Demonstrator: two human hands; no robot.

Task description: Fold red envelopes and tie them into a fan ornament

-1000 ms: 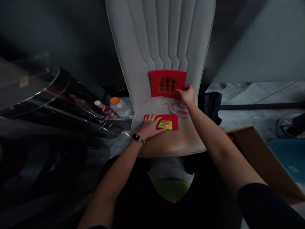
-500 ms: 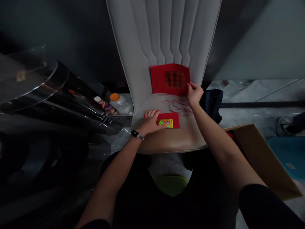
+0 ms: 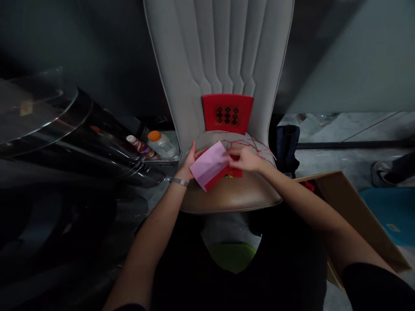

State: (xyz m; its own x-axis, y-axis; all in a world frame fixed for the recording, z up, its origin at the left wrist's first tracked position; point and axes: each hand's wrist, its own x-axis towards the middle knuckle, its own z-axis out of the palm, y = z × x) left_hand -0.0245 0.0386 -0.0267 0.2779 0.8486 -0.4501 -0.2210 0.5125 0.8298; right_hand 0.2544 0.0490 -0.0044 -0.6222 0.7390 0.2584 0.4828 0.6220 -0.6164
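A pink paper sheet (image 3: 209, 166) with a red edge hangs tilted above the chair seat, held between both hands. My left hand (image 3: 191, 162) grips its left edge, and my right hand (image 3: 246, 157) pinches its right corner. Beneath it lies a flat red envelope (image 3: 236, 172), mostly hidden, so its gold print barely shows. Another red envelope (image 3: 227, 113) with a black diamond pattern stands against the grey chair back (image 3: 220, 52). Thin red string (image 3: 249, 144) lies across the rear of the tan seat (image 3: 233, 196), near my right hand.
On the left are a bottle with an orange cap (image 3: 161, 144), a small labelled bottle (image 3: 139, 147), and a shiny round metal-and-glass stand (image 3: 42, 116). On the right are a dark bag (image 3: 287, 147), an open cardboard box (image 3: 346, 203), a blue bin (image 3: 389, 216), and a shoe (image 3: 381, 172).
A pink sheet has appeared between my hands, covering most of the flat red envelope. My right hand has moved from the upright envelope to the seat's middle. The string has shifted slightly.
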